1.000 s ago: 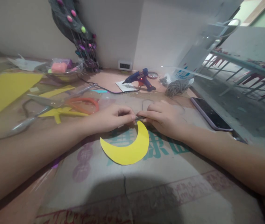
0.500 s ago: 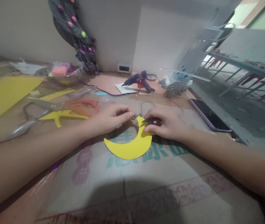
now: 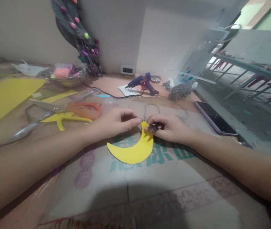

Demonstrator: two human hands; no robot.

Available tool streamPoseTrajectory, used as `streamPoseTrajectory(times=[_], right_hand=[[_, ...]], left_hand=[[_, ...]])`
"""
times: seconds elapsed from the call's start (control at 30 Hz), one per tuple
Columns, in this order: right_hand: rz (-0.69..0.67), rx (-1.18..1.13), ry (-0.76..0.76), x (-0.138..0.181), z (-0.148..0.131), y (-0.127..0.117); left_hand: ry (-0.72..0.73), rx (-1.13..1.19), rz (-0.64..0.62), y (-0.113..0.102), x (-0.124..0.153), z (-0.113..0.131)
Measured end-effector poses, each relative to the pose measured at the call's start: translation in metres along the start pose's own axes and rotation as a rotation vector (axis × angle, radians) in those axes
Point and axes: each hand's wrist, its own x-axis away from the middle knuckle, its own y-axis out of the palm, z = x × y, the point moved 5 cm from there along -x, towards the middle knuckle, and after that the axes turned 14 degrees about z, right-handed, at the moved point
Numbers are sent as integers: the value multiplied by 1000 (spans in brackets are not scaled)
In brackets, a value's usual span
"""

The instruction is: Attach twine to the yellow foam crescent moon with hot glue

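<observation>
A yellow paper crescent lies on a printed sack spread over the table. My left hand is closed in a pinch just left of the crescent's upper tip. My right hand is closed on a small dark tool, which rests on that same tip. A thin wire loop arches up just behind my two hands. What my left fingers pinch is too small to make out.
Orange-handled scissors and yellow paper cut-outs lie to the left. A blue glue gun with its cord, a ball of twine and a bowl stand at the back. A phone lies on the right.
My right hand has drawn back and now presses a small dark tool onto the crescent's tip. The crescent sits a little higher in view and the wire loop shows behind my hands.
</observation>
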Motion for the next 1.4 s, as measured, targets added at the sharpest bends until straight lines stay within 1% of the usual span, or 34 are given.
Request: streamPoseTrajectory(times=[0.13,0.33,0.57,0.77,0.93,1.2,1.4], right_hand=[[-7,33,-20,1,0,1],[1,37,-55,1,-1,1],[-5,62,-71,2,-1,1],[1,53,-91,3,-2,2],[-8,44,-100,3,-2,3],[-2,21,-67,2,-4,2],[-1,18,-82,3,-5,1]], left_hand=[[-2,-7,6,0,0,1],[-32,-3,-36,0,2,3],[11,-7,-7,0,1,3],[32,-14,-38,0,1,5],[-18,-17,-54,1,1,3],[-80,54,-25,0,0,-3],[-108,76,-23,0,0,-2]])
